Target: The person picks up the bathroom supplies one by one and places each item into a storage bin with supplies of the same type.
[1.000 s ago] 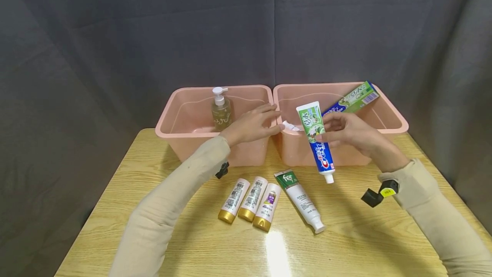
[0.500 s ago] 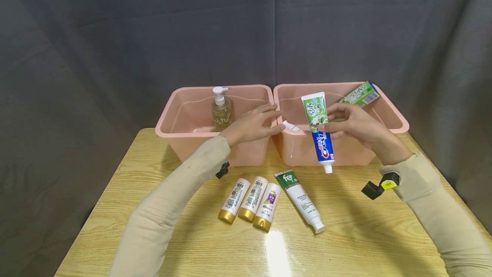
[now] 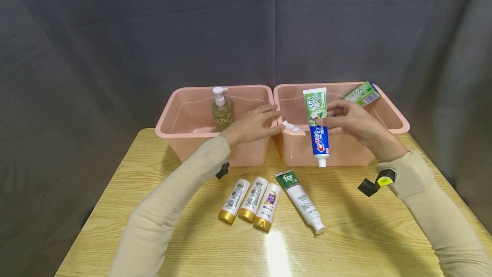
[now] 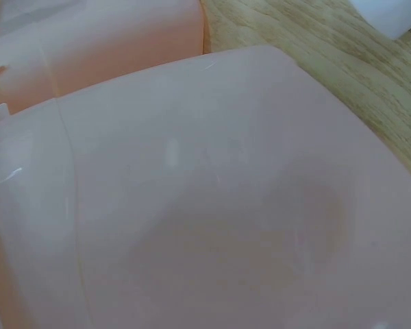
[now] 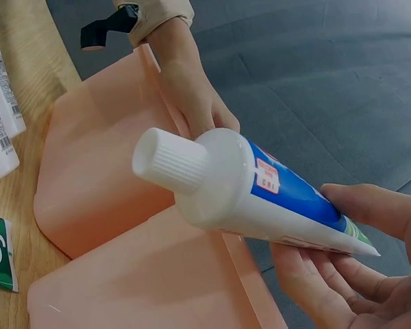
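My right hand (image 3: 355, 125) pinches a green, white and blue toothpaste tube (image 3: 317, 125) between thumb and fingers. The tube hangs cap down before the front rim of the right pink bin (image 3: 326, 151). In the right wrist view the white cap of the toothpaste tube (image 5: 212, 178) points towards the camera. My left hand (image 3: 253, 124) rests, fingers extended, where the rims of the left pink bin (image 3: 215, 136) and the right bin meet. Inside the right bin are a toothpaste box (image 3: 363, 93), leaning on the back corner, and a small white item (image 3: 291, 126), mostly hidden.
A pump bottle (image 3: 221, 112) stands in the left bin. On the wooden table (image 3: 215, 251) lie a white tube with a green end (image 3: 301, 202) and three white, gold-capped tubes (image 3: 252, 198). A grey curtain (image 3: 215, 29) hangs behind the bins.
My right hand has lifted the toothpaste tube slightly, and the tube has turned from slanted to nearly upright in view. The left hand has stayed still.
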A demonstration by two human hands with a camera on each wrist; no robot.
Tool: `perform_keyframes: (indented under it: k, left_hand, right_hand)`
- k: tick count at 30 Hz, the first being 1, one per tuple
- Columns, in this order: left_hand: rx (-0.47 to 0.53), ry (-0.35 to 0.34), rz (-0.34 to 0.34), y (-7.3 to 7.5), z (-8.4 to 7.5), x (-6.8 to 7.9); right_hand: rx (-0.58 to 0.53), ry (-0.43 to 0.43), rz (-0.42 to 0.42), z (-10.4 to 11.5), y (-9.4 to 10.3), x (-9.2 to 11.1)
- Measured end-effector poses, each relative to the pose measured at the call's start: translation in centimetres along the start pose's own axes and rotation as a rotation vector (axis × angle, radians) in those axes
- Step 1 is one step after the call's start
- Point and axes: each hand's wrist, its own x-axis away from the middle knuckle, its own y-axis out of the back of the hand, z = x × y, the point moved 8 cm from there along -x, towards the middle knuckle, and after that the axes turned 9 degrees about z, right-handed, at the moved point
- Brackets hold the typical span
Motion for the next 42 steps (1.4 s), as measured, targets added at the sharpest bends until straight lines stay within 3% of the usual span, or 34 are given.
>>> perform_keyframes:
  k: [12,23,33,42]
  left_hand:
    - [0.007,0.002,0.005,0.1,0.0,0.1]
    - [-0.002,0.013,0.009,0.1,0.1,0.0]
    - [-0.009,0.003,0.003,0.1,0.1,0.0]
    - [0.000,0.013,0.009,0.1,0.1,0.1]
  right_hand:
    - [-0.089,-0.011,-0.073,0.1,0.5,-0.4]
    - [-0.126,0.004,-0.095,0.4,0.9,-0.5]
    - [-0.090,0.026,-0.140,0.7,1.6,-0.7]
    - [-0.166,0.047,-0.174,0.7,1.9,-0.8]
